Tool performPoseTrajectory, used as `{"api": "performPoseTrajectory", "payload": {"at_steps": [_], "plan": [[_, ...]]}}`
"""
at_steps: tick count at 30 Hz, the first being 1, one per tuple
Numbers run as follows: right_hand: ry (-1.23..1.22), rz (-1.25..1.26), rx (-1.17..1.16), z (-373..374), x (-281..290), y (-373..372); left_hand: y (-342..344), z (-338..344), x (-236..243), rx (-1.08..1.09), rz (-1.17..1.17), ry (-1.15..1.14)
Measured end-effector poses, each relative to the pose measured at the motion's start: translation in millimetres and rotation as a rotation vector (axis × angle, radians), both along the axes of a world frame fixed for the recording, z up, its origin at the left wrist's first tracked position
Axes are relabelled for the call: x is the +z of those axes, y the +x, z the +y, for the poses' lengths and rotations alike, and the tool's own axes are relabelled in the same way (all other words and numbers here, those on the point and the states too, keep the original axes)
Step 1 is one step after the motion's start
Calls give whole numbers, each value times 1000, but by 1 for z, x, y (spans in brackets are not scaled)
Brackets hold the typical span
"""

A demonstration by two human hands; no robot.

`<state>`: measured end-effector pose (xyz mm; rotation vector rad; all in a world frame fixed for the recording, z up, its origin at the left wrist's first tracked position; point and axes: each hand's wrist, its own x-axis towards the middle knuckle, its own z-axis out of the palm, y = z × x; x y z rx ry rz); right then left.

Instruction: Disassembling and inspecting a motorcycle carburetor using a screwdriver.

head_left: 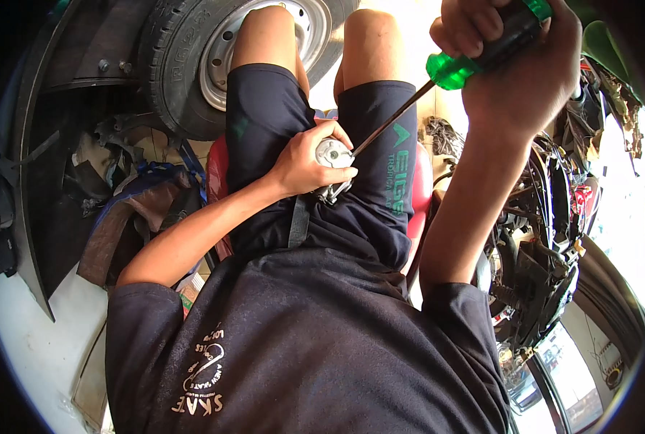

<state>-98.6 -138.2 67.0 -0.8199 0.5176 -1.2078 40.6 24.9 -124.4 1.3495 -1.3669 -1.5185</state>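
Note:
My left hand (309, 160) grips a small round silver metal part (332, 153) held over my lap, with a dark strap (298, 220) hanging below it. My right hand (510, 54) is closed around the green and black handle of a screwdriver (452, 70). Its long shaft runs down and left, and the tip touches the metal part. I am seated in dark shorts and a dark shirt on a red seat (423, 184).
A car wheel with a silver rim (214, 58) stands just beyond my knees. Dark rags and scraps (127, 188) are piled at the left. A stripped motorcycle with exposed wiring (554, 217) is close on my right. Pale floor (26, 340) shows at the lower left.

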Motion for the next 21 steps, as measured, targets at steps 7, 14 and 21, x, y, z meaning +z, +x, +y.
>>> {"api": "performPoseTrajectory", "payload": {"at_steps": [7, 14, 21], "plan": [[-159, 348, -265, 24, 27, 0, 1, -4, 0, -8, 38, 42], [92, 221, -501, 25, 23, 22, 3, -4, 1, -72, -152, -294], [31, 383, -547, 42, 29, 24, 1, -2, -7, -86, -59, -195]]}}
